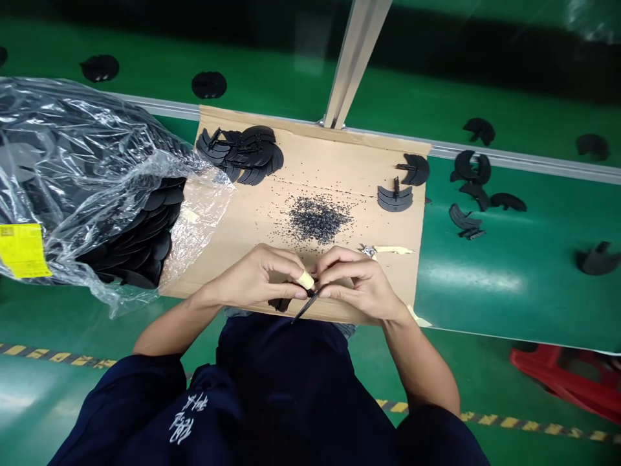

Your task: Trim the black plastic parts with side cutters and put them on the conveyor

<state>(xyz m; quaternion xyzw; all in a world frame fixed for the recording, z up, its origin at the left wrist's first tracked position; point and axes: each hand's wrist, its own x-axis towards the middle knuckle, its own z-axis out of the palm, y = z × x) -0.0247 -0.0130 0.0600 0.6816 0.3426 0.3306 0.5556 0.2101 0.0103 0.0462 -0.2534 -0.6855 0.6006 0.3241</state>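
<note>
My left hand (pixel 262 275), with yellow tape around one fingertip, pinches a thin black plastic part (pixel 305 309). My right hand (pixel 356 285) grips the same part from the other side, so the hands nearly meet at the cardboard's near edge. The part is seen almost edge-on, and the fingers cover much of it. A dark piece (pixel 280 304) shows below my left hand. Just beyond my right hand lie small cutters (pixel 369 250) with a yellow handle. A heap of tiny black bits (pixel 320 219) is spread in front of both hands.
The cardboard sheet (pixel 310 149) carries a pile of curved black parts (pixel 247 154) at back left and two more at right. A clear plastic bag (pixel 97 142) of black parts stands left. Loose parts (pixel 473 168) lie on the green table (pixel 485 259); a metal post (pixel 356 61) rises behind.
</note>
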